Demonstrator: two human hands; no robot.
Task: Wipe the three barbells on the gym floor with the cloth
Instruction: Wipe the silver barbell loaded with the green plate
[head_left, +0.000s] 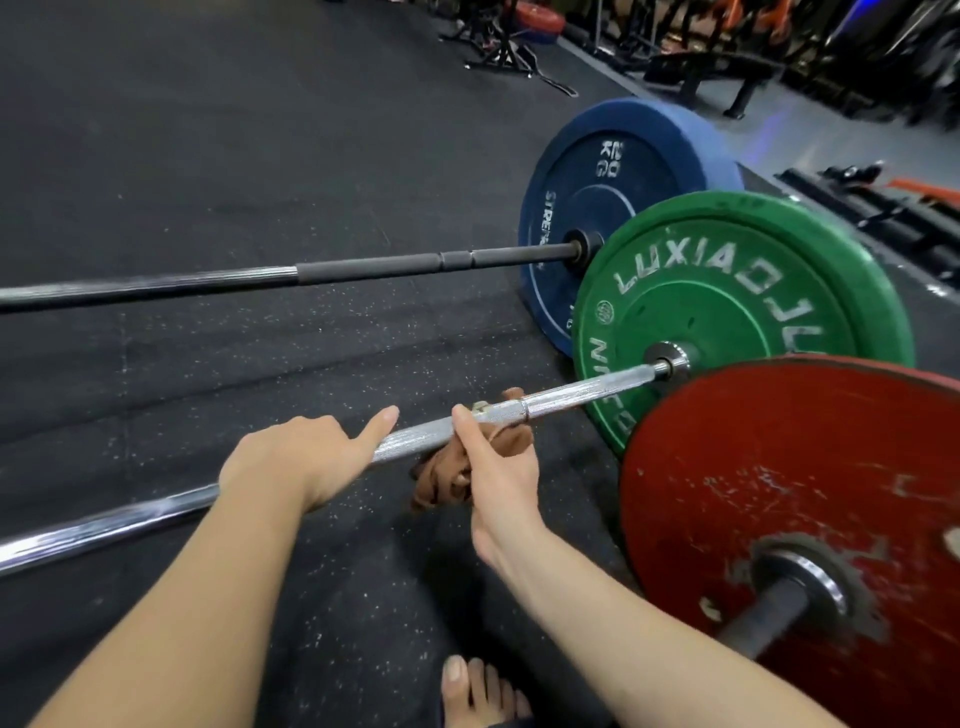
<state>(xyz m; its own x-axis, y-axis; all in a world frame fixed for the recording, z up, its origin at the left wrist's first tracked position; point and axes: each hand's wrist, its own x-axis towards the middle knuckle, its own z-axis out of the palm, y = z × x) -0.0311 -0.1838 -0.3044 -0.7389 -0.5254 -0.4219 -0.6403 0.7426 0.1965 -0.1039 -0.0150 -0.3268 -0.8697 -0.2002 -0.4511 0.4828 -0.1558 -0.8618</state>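
While the right hand (498, 467) grips the brown cloth (441, 475) bunched around the silver barbell (582, 387), its thumb hooks over the top of the shaft a short way out from the green plate (727, 291). The cloth's loose end hangs under the bar. Farther from the green plate along the same shaft, the left hand (296, 452) lies over the bar, knuckles up, with its fingers folded down the far side and the thumb straight along the knurling.

Beyond the green plate stands the blue plate (597, 197), rim nearly touching rim, and the dark barbell (363, 270) runs level with a wide strip of bare rubber floor (260, 156) on either side. Nearer than the green plate, the red plate (779, 467) overlaps its lower edge, its sleeve (769, 618) pointing toward the camera. A bare foot (478, 691) rests on the floor below the hands. Past the blue plate, a black bench (711, 67) and racks line the floor's edge.
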